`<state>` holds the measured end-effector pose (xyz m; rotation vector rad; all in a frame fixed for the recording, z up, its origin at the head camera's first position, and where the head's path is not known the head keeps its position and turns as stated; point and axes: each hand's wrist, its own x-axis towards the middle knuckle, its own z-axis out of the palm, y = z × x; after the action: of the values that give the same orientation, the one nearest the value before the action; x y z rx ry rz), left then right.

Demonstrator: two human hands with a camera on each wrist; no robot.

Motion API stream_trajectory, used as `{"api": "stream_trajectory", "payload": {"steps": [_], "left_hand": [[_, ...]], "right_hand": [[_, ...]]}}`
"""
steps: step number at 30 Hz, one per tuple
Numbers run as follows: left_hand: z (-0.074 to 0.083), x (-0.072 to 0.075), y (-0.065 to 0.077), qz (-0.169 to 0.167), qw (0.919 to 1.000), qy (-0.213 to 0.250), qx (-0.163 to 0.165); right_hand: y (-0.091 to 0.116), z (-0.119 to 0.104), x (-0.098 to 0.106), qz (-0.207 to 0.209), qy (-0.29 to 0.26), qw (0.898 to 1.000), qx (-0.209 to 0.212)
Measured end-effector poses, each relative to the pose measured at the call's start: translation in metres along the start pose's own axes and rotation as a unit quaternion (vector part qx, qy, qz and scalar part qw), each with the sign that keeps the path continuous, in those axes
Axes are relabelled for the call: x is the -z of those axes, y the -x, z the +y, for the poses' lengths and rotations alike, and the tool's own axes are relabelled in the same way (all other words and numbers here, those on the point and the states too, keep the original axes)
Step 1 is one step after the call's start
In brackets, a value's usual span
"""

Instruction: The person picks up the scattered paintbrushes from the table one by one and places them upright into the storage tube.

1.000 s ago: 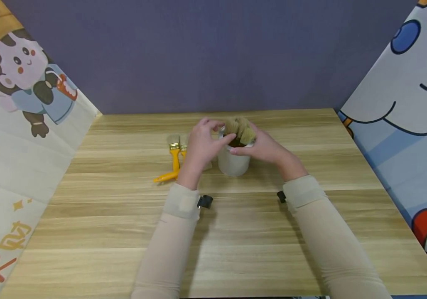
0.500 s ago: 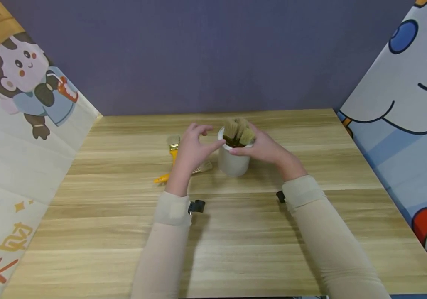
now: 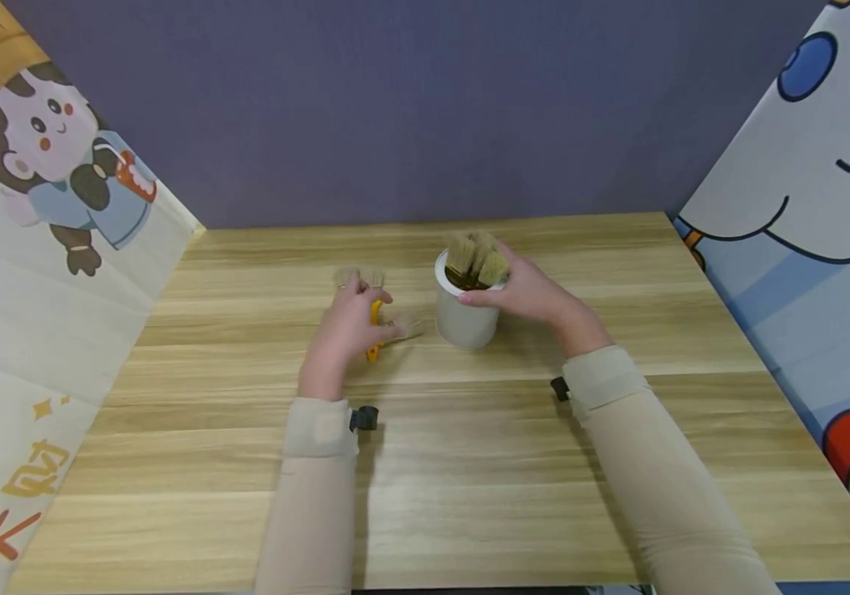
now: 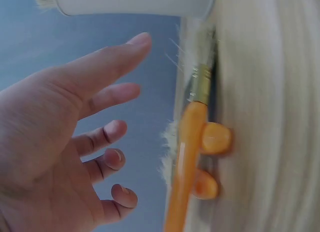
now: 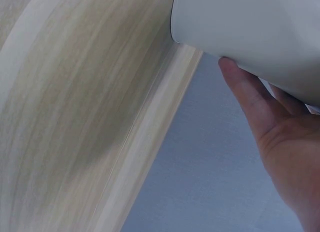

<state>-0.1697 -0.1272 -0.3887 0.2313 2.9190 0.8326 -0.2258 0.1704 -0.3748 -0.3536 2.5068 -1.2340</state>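
Looking at a left hand (image 3: 346, 326) poised over the loose paintbrushes on the table (image 3: 462, 479). Thumb wide of the fingers, those loosely bent with a roomy gap, holding nothing at all. Can see in the left wrist view a clear space down to the nearest orange-handled paintbrush (image 4: 186, 152), so not touching yet.

Note the angle on that brush: lying below the hand and crossways to the person, roughly left to right, bristles aimed at the white cup (image 3: 467, 326). Can also make out a second paintbrush (image 4: 215, 138) and a third paintbrush (image 4: 204, 184) partly behind it, bristles pointing away from the person. Can't tell about contact where handles cross.

Definitely closer to the left hand, all three. Over on the right, got a right hand (image 3: 527, 289) curled round the side of the upright cup near the rim, thumb at the front. More brushes (image 3: 475, 256) inside, bristles up past the rim. Would guess at steadying with that grip.
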Motion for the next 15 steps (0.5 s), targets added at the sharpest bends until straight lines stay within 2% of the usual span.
{"api": "stream_trajectory", "payload": {"steps": [4,11,15], "left_hand": [[-0.008,-0.006,-0.001,-0.013,0.9993,-0.033,0.007],[-0.017,-0.019,-0.003,-0.013,0.996,-0.086,0.016],[-0.018,-0.024,-0.003,-0.013,0.995,-0.095,0.029]], "right_hand": [[0.0,0.0,0.001,-0.001,-0.004,1.0,0.002],[0.001,0.0,0.001,-0.001,-0.012,1.0,0.012],[0.0,0.001,0.001,-0.001,-0.011,1.0,0.013]]}}
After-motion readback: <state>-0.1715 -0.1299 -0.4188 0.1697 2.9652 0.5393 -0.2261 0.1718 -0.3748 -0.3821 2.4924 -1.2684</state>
